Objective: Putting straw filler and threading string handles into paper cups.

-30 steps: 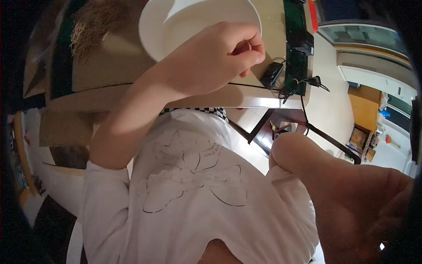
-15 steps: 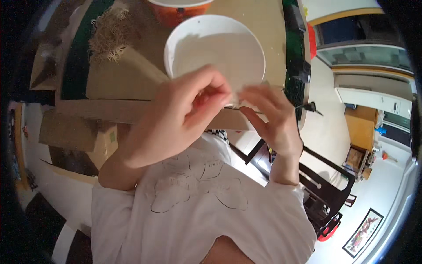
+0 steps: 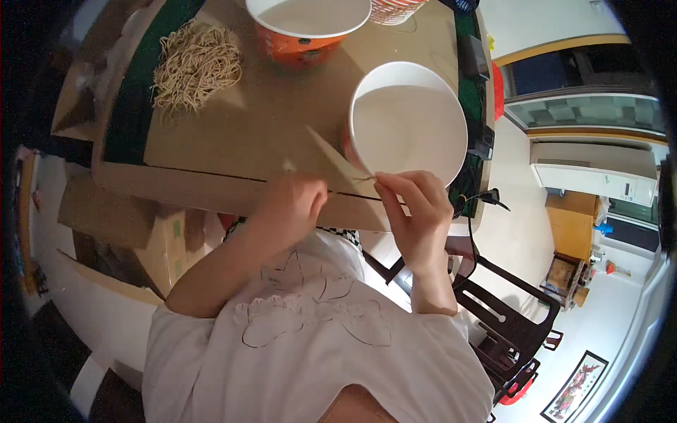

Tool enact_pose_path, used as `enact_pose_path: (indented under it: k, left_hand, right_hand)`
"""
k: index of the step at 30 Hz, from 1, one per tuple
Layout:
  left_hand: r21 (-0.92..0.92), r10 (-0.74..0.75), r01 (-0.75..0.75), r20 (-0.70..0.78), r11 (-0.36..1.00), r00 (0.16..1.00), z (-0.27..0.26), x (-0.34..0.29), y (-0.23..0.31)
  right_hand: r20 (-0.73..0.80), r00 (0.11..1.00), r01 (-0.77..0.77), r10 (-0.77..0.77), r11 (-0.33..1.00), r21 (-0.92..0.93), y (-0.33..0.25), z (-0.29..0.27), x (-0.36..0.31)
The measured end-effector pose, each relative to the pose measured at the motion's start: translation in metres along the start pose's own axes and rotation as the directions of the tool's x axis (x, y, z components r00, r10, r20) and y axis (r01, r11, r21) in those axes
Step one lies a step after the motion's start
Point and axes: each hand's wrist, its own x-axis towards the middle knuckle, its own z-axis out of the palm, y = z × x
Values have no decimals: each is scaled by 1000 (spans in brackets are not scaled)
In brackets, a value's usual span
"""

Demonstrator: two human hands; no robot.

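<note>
My right hand (image 3: 423, 211) pinches the end of a thin tan strand (image 3: 363, 178) between thumb and forefinger, at the near rim of a white-lined paper bucket (image 3: 405, 77). The strand points left from the fingertips. Left of it, at the table's near edge, my left hand (image 3: 293, 204) is curled closed and slightly blurred; whatever is inside its fingers is hidden. A tangled pile of thin tan strands (image 3: 197, 67) lies at the table's far left. Behind my hands stands a second paper bucket (image 3: 303, 49), orange outside with a white rim.
Brown cardboard (image 3: 240, 134) covers the table over a dark green surface. A red-and-white striped container (image 3: 395, 10) stands at the far edge. Black devices and cables (image 3: 483, 141) line the right edge. Below left is an open cardboard box (image 3: 166, 240); a dark chair (image 3: 515, 303) stands at right.
My hands have moved apart, the left one down and left and closing. The view has shifted, so the bucket now appears farther right and more of the orange bucket and tan pile shows.
</note>
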Motion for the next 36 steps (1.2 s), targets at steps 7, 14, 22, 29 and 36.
enact_pose_path:
  k: [7, 14, 22, 29, 36]
  left_hand:
    - [63, 134, -133, -3, 989, 991, 9, 14, 3]
    - [-727, 136, 192, 367, 659, 920, -8, 5, 24]
    - [-954, 150, 207, 241, 215, 959, -15, 9, 46]
    - [-537, 425, -518, -298, 665, 855, 1, 31, 61]
    - [340, 698, -622, -181, 705, 693, -13, 52, 41]
  right_hand:
    - [-91, 994, -54, 61, 996, 74, 0, 16, 8]
    - [-100, 961, -235, 257, 953, 191, -3, 12, -4]
    - [262, 914, -352, 311, 285, 891, -17, 29, -67]
    - [537, 777, -625, 329, 294, 724, -1, -45, -65]
    - [204, 866, -425, 457, 454, 783, -17, -119, -62]
